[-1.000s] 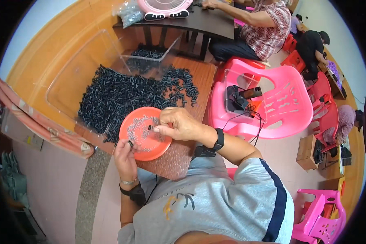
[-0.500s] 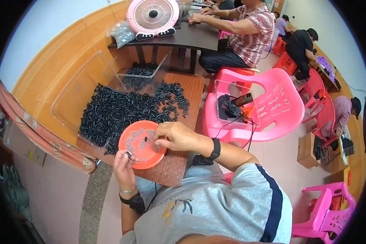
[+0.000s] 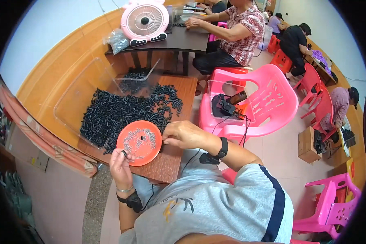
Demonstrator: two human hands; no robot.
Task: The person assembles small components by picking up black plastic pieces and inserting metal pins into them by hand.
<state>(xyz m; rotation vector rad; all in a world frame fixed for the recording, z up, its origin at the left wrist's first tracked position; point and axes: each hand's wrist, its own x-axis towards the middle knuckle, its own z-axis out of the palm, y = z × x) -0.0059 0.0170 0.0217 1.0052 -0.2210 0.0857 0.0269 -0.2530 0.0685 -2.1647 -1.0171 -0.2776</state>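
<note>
An orange round plate (image 3: 131, 161) rests on the brown wooden table, with many thin silvery pin-like pieces (image 3: 150, 140) scattered in it. One small black piece (image 3: 142, 138) lies among them. At the plate's lower left edge, my left hand (image 3: 120, 166) is closed, pinching a small black cylindrical piece (image 3: 124, 153) between thumb and fingers. My right hand (image 3: 184, 134) hovers just beyond the plate's right rim, its fingertips drawn together. Whatever those fingertips hold, if anything, is too small to make out. Behind the plate spreads a big heap of short black cylinders (image 3: 114, 114).
A clear plastic bin (image 3: 71, 97) lies around the heap on the wooden table (image 3: 166, 167). Further back, a dark table (image 3: 179, 38) bears a pink fan (image 3: 145, 20), where a co-worker (image 3: 244, 32) sits. To the right stands a pink chair (image 3: 272, 101) holding cabled devices (image 3: 223, 106).
My right hand has moved from above the pins to the right, past the plate's rim. My left hand still pinches the black piece near the plate. The whole view has shifted slightly.
</note>
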